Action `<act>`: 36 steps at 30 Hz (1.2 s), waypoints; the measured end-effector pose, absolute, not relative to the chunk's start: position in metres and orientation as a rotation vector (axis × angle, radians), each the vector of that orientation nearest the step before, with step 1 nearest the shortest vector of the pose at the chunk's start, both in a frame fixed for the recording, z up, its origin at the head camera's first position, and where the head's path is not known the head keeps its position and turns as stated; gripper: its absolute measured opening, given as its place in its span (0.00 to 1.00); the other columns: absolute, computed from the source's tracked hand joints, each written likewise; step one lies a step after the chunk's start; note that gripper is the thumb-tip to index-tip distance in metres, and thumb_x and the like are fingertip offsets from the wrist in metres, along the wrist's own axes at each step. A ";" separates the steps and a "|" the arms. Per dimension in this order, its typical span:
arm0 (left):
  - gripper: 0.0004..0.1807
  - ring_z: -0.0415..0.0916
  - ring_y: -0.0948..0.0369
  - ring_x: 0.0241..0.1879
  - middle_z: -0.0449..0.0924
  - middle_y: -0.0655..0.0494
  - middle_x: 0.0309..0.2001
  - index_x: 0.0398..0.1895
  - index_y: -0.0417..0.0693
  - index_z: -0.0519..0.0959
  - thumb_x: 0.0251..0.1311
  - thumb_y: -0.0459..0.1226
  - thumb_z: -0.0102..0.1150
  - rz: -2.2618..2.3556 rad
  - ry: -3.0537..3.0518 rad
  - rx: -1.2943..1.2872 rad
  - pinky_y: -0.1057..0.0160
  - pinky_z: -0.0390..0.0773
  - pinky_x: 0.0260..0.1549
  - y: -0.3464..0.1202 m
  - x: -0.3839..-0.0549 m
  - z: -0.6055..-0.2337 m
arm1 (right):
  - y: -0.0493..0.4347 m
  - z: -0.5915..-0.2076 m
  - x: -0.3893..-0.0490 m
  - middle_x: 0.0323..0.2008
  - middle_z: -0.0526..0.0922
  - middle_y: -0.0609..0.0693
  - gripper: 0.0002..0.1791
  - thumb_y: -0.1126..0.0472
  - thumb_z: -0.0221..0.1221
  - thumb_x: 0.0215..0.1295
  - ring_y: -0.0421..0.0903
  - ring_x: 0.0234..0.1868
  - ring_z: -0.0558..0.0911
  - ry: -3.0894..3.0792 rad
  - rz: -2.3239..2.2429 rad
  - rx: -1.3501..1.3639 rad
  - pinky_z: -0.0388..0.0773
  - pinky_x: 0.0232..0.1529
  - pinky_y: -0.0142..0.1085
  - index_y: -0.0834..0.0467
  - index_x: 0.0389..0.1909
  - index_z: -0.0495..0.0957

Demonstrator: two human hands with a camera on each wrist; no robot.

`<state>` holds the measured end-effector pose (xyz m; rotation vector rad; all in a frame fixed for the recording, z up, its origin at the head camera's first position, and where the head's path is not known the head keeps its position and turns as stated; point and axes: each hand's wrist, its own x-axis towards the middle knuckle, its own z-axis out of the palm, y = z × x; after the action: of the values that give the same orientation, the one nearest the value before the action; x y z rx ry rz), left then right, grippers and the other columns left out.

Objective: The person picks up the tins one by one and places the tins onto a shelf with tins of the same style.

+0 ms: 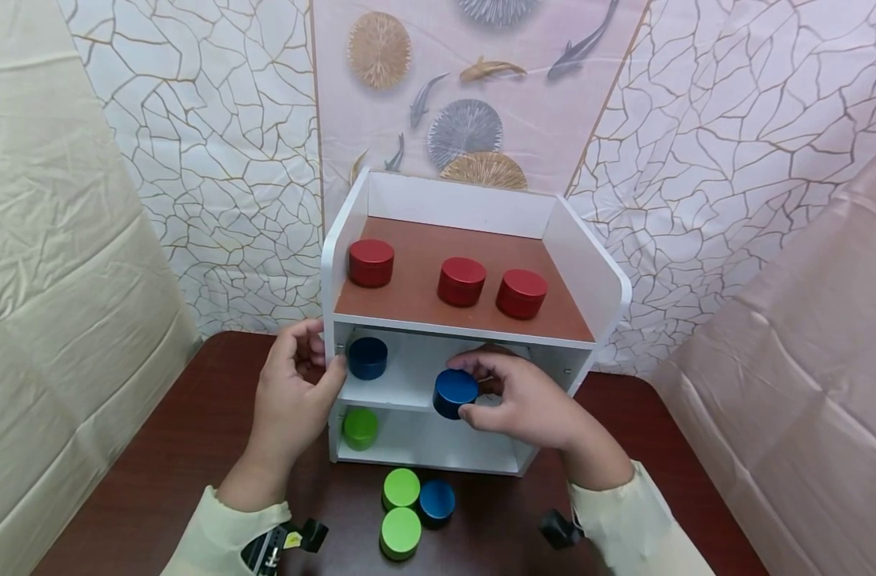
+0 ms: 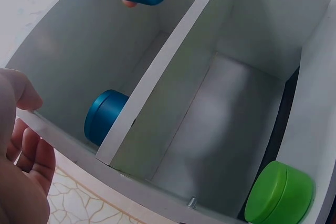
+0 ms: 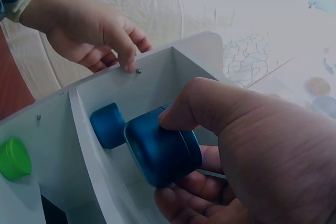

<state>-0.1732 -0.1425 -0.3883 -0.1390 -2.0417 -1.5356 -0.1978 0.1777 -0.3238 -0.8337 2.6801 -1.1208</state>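
Note:
My right hand (image 1: 520, 400) holds a round blue tin (image 1: 455, 394) between thumb and fingers, at the front of the middle shelf. In the right wrist view, the thumb lies on one side of this tin (image 3: 163, 148) and the fingers curl under the other. My left hand (image 1: 294, 392) grips the left side panel of the small white shelf unit (image 1: 423, 460), thumb on its front edge and fingers on the outer side. Another blue tin (image 1: 368, 358) stands at the left of the middle shelf. Below it, a green tin (image 1: 361, 428) sits on the bottom shelf.
Three red tins (image 1: 462, 282) stand on the unit's brown top. In front of the unit, two green tins (image 1: 400, 534) and a blue tin (image 1: 437, 502) are grouped on the dark wooden table (image 1: 171, 456). Patterned cloth (image 1: 214, 144) hangs behind.

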 end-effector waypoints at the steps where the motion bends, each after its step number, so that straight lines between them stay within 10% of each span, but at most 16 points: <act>1: 0.27 0.74 0.59 0.48 0.75 0.51 0.50 0.71 0.49 0.75 0.72 0.31 0.70 -1.535 -2.042 -0.140 0.74 0.78 0.46 -0.142 -0.173 -0.388 | 0.177 -0.324 -0.199 0.63 0.87 0.49 0.33 0.54 0.78 0.63 0.52 0.61 0.85 2.684 -1.116 -0.836 0.89 0.63 0.55 0.50 0.70 0.83; 36: 0.27 0.75 0.59 0.48 0.75 0.52 0.49 0.71 0.48 0.75 0.72 0.31 0.69 -1.540 -2.042 -0.143 0.74 0.78 0.46 -0.143 -0.173 -0.388 | 0.166 -0.342 -0.247 0.67 0.83 0.50 0.35 0.58 0.76 0.64 0.55 0.66 0.80 2.708 -1.099 -0.782 0.85 0.68 0.55 0.52 0.73 0.81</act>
<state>-0.1735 -0.1433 -0.3877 -0.1432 -2.0424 -1.5397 -0.2472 0.1658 -0.3421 -0.7824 2.7078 -1.0986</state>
